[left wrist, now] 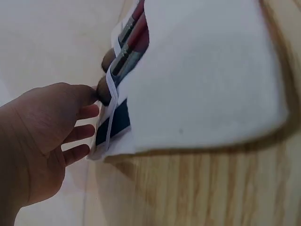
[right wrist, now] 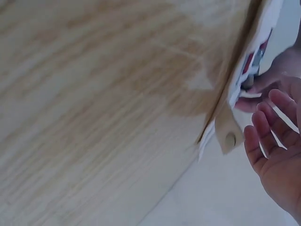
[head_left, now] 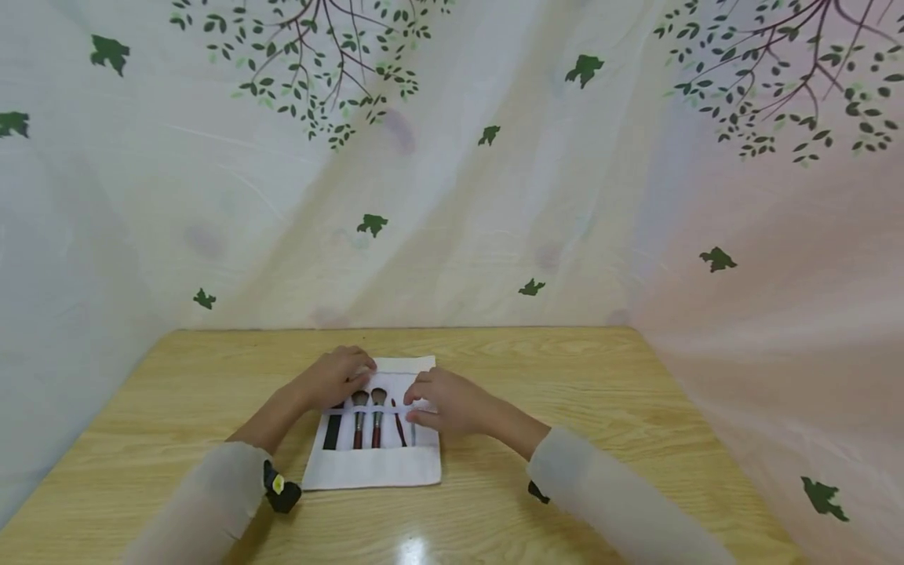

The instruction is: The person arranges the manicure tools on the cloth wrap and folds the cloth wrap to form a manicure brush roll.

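Your left hand (head_left: 339, 379), fingers relaxed, holds thumb beside brushes (head_left: 378, 397) in white pouch (head_left: 370, 468) on bench (head_left: 565, 447); your right hand (head_left: 452, 400), loosely bent, empty, nears pouch's right edge.

A bare left hand (left wrist: 44, 139) reaches in from the left edge, thumb uppermost and three fingers loosely spread below it. The thumb tip meets the dark, rounded bristles of a red-handled brush with a silver metal ferrule (left wrist: 123, 57); whether it presses them is unclear. Just beyond lies a similar red-handled, dark-bristled brush (left wrist: 126, 32). A narrow white elastic band (left wrist: 112, 87) crosses the nearer brush and a flat, dark, straight-edged strip (left wrist: 120, 117). The handles run under a broad white cloth panel (left wrist: 207, 80), beside a light wood-grained tabletop (left wrist: 211, 188).
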Tool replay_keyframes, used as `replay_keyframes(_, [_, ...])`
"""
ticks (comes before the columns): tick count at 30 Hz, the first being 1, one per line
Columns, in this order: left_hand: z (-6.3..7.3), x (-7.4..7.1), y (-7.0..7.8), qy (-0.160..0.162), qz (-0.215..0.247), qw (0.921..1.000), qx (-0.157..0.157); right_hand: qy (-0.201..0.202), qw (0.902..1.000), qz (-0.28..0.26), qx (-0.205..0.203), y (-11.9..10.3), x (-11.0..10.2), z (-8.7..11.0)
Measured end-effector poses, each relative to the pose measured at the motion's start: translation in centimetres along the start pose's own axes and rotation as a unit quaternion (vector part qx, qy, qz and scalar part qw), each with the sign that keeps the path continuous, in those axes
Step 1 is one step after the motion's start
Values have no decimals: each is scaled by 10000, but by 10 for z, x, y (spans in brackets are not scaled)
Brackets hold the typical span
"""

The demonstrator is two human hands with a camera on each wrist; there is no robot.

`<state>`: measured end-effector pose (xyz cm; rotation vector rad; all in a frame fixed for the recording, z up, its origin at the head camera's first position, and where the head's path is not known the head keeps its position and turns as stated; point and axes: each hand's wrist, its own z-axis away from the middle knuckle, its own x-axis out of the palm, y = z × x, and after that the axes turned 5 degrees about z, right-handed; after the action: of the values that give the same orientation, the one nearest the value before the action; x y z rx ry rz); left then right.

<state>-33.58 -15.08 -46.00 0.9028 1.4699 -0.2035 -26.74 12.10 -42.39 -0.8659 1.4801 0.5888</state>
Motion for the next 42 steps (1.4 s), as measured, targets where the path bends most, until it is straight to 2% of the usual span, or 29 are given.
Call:
replay_keyframes(4, [3,1,-5,-68,-171,9998,-44,-223,9976,592,-299,-15,8,3])
replay_keyframes(10, [8,4,-10,-41,-453,9989,60,-403,9825,1580,-900,-29,22,9])
replay_keyframes(16, [15,4,-16,53,-588,9980,202,-407,9773,1889,-864,-37,28,16])
replay_keyframes(26, [32,-1,-11,-30,-769,9970,115,-766,9817,1603,-690,-24,25,24])
replay_keyframes(33, [46,1,-1,99,-1010,9948,41,-909,9904,955,-406,-6,17,33])
replay_keyframes(37, [52,3,11,125,-1073,9939,-224,-895,9926,765,-281,8,13,37])
replay_keyframes(42, [57,6,30,-18,-1066,9921,-663,-797,9945,686,-34,27,13,42])
